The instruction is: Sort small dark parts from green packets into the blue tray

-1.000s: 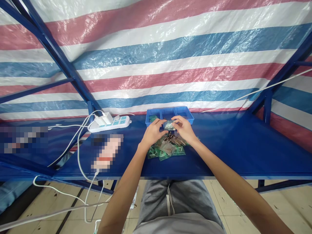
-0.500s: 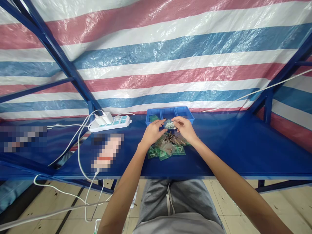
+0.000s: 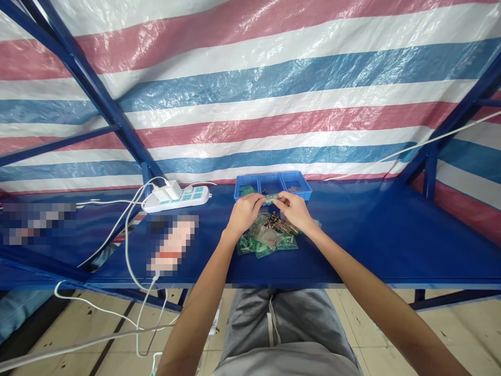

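Note:
My left hand [image 3: 245, 213] and my right hand [image 3: 294, 209] meet above a heap of small clear bags with green and brown parts [image 3: 269, 234] on the blue table [image 3: 371, 235]. Both pinch one small clear bag [image 3: 270, 198] between their fingertips, held edge-on just in front of the blue compartment tray [image 3: 273, 185]. The tray has three compartments, with green pieces in the left one and small dark bits in the middle one.
A white power strip [image 3: 178, 199] with plugged chargers and white cables [image 3: 129, 230] lies at the left. A blurred-out object [image 3: 172, 244] sits beside it. Blue steel frame bars [image 3: 90, 89] and a striped tarpaulin stand behind.
The small bag has turned between my fingers from flat-on to edge-on, and my hands have shifted slightly closer together.

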The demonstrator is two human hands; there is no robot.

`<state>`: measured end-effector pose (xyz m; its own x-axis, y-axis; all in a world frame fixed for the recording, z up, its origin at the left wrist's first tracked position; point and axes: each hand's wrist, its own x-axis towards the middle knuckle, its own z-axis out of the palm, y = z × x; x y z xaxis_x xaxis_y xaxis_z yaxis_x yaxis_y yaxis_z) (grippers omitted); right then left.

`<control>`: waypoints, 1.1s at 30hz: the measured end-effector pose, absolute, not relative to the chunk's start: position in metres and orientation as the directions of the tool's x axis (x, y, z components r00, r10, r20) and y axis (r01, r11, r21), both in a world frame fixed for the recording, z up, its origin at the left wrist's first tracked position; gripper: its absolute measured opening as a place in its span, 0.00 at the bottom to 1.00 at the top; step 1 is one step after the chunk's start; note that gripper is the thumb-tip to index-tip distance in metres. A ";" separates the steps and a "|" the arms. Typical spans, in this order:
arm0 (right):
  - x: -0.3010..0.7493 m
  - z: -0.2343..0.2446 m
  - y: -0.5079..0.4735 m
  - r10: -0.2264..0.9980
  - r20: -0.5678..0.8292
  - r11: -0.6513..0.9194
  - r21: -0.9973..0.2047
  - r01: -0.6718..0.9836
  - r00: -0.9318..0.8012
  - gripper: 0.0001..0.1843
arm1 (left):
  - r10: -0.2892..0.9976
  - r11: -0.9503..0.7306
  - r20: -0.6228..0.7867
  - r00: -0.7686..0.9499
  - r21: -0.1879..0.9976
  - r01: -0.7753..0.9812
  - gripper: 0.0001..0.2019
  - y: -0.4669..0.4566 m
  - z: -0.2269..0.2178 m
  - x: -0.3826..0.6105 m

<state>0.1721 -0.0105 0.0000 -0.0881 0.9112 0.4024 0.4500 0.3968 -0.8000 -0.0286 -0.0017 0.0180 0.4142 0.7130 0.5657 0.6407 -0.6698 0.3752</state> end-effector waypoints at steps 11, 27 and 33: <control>0.170 0.001 -0.012 0.870 0.474 0.474 -0.726 0.498 -0.136 0.16 | 0.738 -0.645 0.538 0.407 0.385 0.660 0.15 -0.003 0.021 -0.027; 0.172 -0.001 -0.010 0.976 0.216 0.219 -0.972 0.081 -0.042 0.18 | 0.706 -0.684 0.568 0.423 0.393 0.615 0.13 -0.004 0.016 -0.026; 0.171 0.000 -0.012 0.974 0.191 0.199 -0.978 0.059 -0.118 0.18 | 0.713 -0.677 0.532 0.456 0.356 0.644 0.18 -0.003 0.014 -0.027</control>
